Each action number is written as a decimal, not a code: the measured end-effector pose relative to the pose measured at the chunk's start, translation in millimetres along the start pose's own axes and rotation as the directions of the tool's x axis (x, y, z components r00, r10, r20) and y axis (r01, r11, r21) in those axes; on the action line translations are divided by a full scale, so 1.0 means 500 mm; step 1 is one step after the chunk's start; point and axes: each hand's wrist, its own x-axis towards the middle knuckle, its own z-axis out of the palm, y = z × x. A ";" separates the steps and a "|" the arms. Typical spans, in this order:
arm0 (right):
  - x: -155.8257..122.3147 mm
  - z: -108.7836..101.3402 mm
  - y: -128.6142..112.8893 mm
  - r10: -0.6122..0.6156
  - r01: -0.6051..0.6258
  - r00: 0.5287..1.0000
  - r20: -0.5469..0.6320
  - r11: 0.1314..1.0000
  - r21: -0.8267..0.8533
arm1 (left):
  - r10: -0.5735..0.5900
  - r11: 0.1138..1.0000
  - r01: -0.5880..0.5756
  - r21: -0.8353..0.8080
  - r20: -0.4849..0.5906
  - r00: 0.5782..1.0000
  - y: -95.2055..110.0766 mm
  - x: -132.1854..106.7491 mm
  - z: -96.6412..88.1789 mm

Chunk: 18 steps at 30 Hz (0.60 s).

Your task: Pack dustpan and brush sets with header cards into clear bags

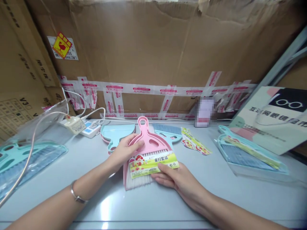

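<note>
A pink hand brush (159,142) with white bristles lies nested over a pink dustpan (125,175), handles pointing away from me. My left hand (126,150) grips the set at its left side, thumb on top of the brush. In my right hand (171,175) is a printed cardboard label (151,164), green and yellow with red mushrooms, pinched by its lower right part. The label lies across the white bristles and covers part of them. Just beyond stand a light blue dustpan (118,131) and a light blue brush (168,129), partly hidden behind the pink set.
More printed labels (195,142) lie right of the blue brush. Bagged blue brush sets rest at the far right (251,153) and far left (31,159). A power strip (90,127) with cables sits back left. A phone (205,111) leans on the large carton (144,48).
</note>
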 end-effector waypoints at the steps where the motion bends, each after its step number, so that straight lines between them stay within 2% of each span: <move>1: 0.000 0.005 0.002 0.011 -0.011 1.000 -0.017 1.000 0.017 | 0.007 1.000 -0.007 -0.002 0.018 1.000 0.003 -0.001 -0.001; 7: 0.003 0.016 -0.001 -0.020 0.024 0.997 -0.068 0.998 0.060 | 0.030 0.990 -0.055 0.128 0.193 0.981 0.020 -0.009 -0.014; 11: 0.012 0.004 0.000 -0.045 0.047 0.997 -0.063 0.998 0.039 | 0.089 0.974 -0.131 0.188 0.218 0.972 0.019 -0.009 -0.020; 14: 0.014 -0.016 0.002 -0.064 0.063 0.998 -0.030 0.998 -0.015 | 0.070 0.976 -0.113 0.184 0.224 0.972 0.018 -0.007 -0.021; 16: 0.004 -0.028 -0.002 -0.222 0.219 0.973 -0.059 0.974 -0.059 | 0.035 0.981 -0.076 0.178 0.225 0.974 0.018 -0.005 -0.022; 17: -0.005 -0.031 -0.007 -0.366 0.358 0.926 -0.089 0.929 -0.093 | 0.020 0.982 -0.062 0.179 0.228 0.973 0.018 -0.005 -0.022; 18: -0.017 -0.030 -0.013 -0.530 0.513 0.842 -0.103 0.845 -0.149 | 0.013 0.982 -0.056 0.182 0.229 0.973 0.018 -0.004 -0.023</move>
